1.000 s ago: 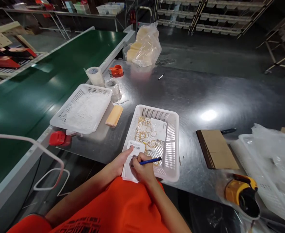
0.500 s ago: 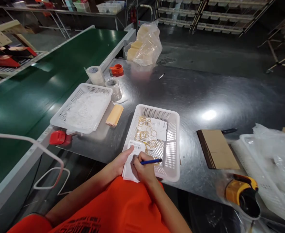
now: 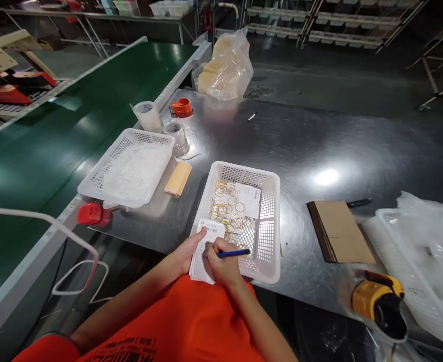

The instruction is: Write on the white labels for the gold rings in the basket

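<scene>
My left hand point(image 3: 191, 250) is closed on a stack of white paper slips point(image 3: 201, 269), its thumb lying over the top slip near a printed barcode. A blue pen point(image 3: 233, 253) is gripped in my right hand point(image 3: 222, 261), which rests on the top slip; the pen's tip is hidden behind my fingers. Both hands are at the near left edge of a white perforated basket point(image 3: 267, 229). Inside the basket lie several thin gold-coloured rings point(image 3: 223, 207) in clear bags and white labelled cards point(image 3: 248, 197).
Left of the basket stand another white basket point(image 3: 89, 183) with clear plastic bags, an orange-yellow packet point(image 3: 178, 178) and tape rolls point(image 3: 148, 115). Flat cardboard point(image 3: 344, 234) and a yellow-black tool point(image 3: 372, 299) are on the right. A green conveyor belt point(image 3: 56, 130) runs along the left.
The blue pen's back end has shifted slightly left and down as my right hand moves a little over the slip. My left hand keeps its hold. The view has moved slightly.
</scene>
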